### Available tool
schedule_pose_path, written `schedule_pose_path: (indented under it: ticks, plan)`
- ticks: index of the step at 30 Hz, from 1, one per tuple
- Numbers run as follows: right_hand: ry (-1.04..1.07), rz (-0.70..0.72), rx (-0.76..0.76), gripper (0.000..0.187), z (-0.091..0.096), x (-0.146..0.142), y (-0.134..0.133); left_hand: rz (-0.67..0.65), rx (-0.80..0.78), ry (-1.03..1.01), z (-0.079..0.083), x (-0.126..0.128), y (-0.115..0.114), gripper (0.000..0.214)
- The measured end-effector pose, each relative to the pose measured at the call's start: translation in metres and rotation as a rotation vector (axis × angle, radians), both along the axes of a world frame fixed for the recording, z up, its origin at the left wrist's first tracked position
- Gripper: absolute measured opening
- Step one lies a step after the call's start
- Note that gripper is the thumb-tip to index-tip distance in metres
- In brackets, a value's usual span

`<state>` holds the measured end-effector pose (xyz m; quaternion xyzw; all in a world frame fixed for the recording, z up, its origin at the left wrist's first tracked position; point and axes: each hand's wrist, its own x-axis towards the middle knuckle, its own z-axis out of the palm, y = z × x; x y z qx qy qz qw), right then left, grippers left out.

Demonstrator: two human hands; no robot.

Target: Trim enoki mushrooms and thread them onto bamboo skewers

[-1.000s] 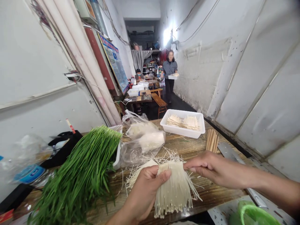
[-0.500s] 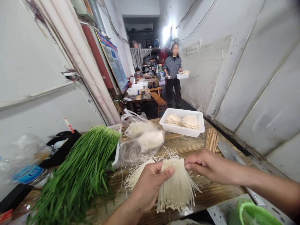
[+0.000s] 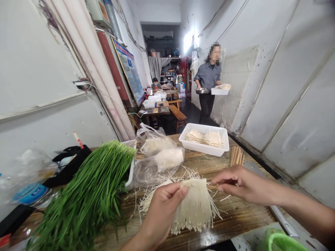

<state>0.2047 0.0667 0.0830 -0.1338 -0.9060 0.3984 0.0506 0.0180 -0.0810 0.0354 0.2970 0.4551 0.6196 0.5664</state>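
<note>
- mushroom bunch (image 3: 195,205) in your left fingers (image 3: 171,188): creamy white all over
- stick (image 3: 212,187) pinched in your right fingers (image 3: 226,175): tan, like the stick bundle (image 3: 237,156) just past them
- greens (image 3: 91,188) left of your fingers: super vivid green, paler at the far ends
- tray (image 3: 201,147) beyond your fingers: plain white
- tabletop (image 3: 231,221) under your fingers: brown, streaky darker grain
- bucket (image 3: 285,240) nearer you than your fingers: lime green

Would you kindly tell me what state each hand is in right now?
Left hand: closed, pinching a bunch of thin white mushrooms.
Right hand: partly curled beside the bunch; whether it grips anything cannot be told.
</note>
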Motion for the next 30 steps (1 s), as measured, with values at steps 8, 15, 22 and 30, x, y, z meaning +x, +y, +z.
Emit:
schedule_pose_path:
  ticks: [8, 15, 22, 30]
  plan:
    - [0.172, 0.097, 0.095, 0.034, -0.009, 0.008, 0.004, -0.038, 0.042, 0.074, 0.004, -0.001, -0.003, 0.032]
    - [0.155, 0.12, 0.11, 0.042, -0.008, 0.007, 0.0, 0.054, 0.077, 0.121, 0.004, 0.004, -0.004, 0.034]
    - [0.147, 0.117, 0.175, 0.043, -0.006, 0.009, -0.001, 0.118, 0.064, 0.081, 0.005, 0.013, -0.003, 0.035]
    - [0.169, 0.136, 0.175, 0.041, -0.007, 0.009, 0.005, 0.106, 0.069, 0.084, 0.005, 0.015, -0.005, 0.033]
